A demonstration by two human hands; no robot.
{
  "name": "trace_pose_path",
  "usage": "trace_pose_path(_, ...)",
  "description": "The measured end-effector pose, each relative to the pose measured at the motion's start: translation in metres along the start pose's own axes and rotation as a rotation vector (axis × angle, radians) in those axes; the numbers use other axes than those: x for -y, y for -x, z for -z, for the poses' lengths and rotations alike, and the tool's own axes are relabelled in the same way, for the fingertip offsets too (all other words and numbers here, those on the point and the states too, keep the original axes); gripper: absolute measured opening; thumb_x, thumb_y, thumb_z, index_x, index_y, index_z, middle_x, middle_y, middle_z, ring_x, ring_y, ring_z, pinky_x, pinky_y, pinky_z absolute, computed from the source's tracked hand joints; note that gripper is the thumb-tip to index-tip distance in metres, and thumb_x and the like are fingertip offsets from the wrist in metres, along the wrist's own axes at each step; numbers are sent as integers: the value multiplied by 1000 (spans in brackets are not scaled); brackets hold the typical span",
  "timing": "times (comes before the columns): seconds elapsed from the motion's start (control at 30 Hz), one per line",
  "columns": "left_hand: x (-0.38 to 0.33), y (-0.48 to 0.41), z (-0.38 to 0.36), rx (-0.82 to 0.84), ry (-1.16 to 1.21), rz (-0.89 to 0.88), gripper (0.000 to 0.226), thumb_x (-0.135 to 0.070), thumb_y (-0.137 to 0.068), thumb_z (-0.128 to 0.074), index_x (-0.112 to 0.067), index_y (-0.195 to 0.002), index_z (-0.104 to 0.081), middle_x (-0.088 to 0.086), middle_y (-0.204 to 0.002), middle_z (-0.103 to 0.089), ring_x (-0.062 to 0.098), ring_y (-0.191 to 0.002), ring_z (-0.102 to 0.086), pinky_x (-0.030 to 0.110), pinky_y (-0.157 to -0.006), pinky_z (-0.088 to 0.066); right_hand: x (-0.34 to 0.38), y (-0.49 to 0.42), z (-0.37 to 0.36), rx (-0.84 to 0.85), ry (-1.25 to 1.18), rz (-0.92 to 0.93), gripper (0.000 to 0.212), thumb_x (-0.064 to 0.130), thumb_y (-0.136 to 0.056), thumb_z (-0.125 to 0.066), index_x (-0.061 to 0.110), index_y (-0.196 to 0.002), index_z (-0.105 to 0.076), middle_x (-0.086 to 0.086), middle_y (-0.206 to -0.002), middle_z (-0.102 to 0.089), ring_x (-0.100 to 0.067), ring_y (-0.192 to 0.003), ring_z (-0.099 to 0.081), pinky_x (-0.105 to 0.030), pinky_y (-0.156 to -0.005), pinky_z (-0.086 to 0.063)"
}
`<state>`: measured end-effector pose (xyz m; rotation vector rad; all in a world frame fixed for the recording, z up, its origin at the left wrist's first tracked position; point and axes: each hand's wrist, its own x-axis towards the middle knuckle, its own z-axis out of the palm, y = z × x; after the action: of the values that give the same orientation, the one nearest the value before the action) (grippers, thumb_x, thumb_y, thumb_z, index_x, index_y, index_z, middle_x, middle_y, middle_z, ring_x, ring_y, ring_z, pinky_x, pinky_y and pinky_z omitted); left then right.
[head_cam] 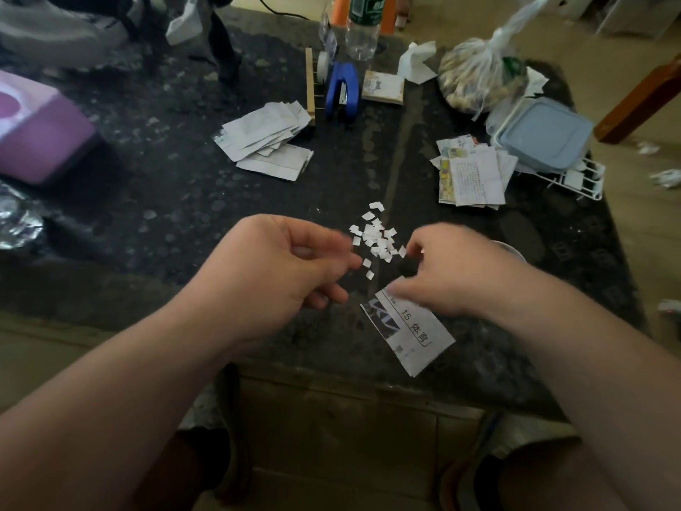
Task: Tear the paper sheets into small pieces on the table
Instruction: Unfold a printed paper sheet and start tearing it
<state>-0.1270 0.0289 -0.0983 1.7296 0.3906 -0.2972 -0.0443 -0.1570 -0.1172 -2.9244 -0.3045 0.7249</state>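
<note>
While pinching the white printed paper strip [409, 333] in the right hand [442, 274], bring the loosely curled, empty left hand [280, 263] close and tear short bits.

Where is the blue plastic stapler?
Head view: the blue plastic stapler sits far centre on the dark table, between a wooden tape rack and a small square notepad.

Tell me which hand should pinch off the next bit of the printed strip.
Left. The right hand pinches the printed strip at its upper end, anchoring it. The left hand hangs close beside it, loosely curled and apparently empty, near the small pieces.
</note>
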Motion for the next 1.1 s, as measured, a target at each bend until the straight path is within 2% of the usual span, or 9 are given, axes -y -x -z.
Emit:
trace_pose_path(0.07, 1, -2, -2, 31, -8, 10, 31, 5, -92, -68, -20, -111, -70, -8, -93, -80, 17, -70, -76, 21, -60, -60, 4, 11, -9, 87, 75, -31, 57, 53, -73, -83, 25, -113, -53, 7, -103, -60, -17, -97, -62, -34, -75, -55)
trace_pose_path(0.17, 4, -5, -7, 37, -62, 2, 27, 3, -92, -69, -19, -108, -71, -9, -90, -80, 16, -71, -76, 26, -64, -60, 5, 16, -20, 97, 31, -41, 48, 40, -83, -78, 22, -111, -44, 1, -109, -60, -23, -94, -59, -33, -67, -48)
trace_pose_path(0.3, 9, -13, -15, 21, -248, -22, 24, -10, -89, -77, -27, -106, -72, -17, -88, -79, 4, -77, -75, 27, -76, -60, -3, 15, -25, 139, -133, -56, 45, 30, -87, -75, 21, -122, -48, 0, -114, -60, -21, -101, -62, -39, -83, -58)
trace_pose_path(0.43, 10, -17, -29, 61, -468, -15, 38, -30, -84, -83, -34, -119, -68, -20, -95, -74, -5, -85, -69, 14, -80, -52, -16, 20, -19, 125, -331, 19, 25, 27, -84, -79, 34, -98, -60, 11, -97, -64, -8, -87, -64, -33, -78, -60)
trace_pose_path(0.53, 15, -17, -38, 98, -457, 17, 42, -26, -84, -83, -31, -123, -69, -15, -90, -75, 0, -81, -72, 25, -83, -60, -30, 29, -6, 120, -528, 75, 16, 24, -80, -85, 27, -88, -71, 7, -86, -74, -7, -77, -71, -26, -71, -59)
trace_pose_path(0.67, 10, -9, -47, 88, -175, 71, 34, -10, -84, -81, -19, -115, -70, 1, -77, -79, 13, -68, -74, 25, -70, -62, -53, 38, 7, 299, -1087, -25, 18, 4, -83, -79, 1, -100, -72, -15, -91, -78, -23, -80, -77, -32, -69, -63)
trace_pose_path(0.87, -8, 0, -58, 116, 296, 135, 39, 1, -74, -77, -16, -105, -64, 14, -74, -77, 16, -59, -72, 22, -55, -58, -77, 50, 14, 295, -1312, -34, 23, 17, -91, -69, 0, -106, -73, -16, -100, -78, -28, -96, -74, -43, -88, -57)
trace_pose_path(0.97, -9, -2, -62, 155, 398, 169, 52, -3, -62, -78, -10, -112, -64, 11, -72, -75, 17, -61, -72, 23, -57, -58, -83, 55, 18, 263, -1373, 3, 29, 20, -89, -67, -3, -105, -73, -19, -99, -77, -24, -82, -76, -31, -66, -62)
trace_pose_path(1.1, -12, -5, -61, 217, 518, 151, 55, -3, -60, -79, -9, -113, -68, 13, -80, -77, 18, -61, -72, 24, -60, -60, -91, 57, 21, 176, -1306, 68, 27, 27, -82, -70, 2, -89, -79, -18, -83, -76, -14, -56, -64, -18, -42, -46)
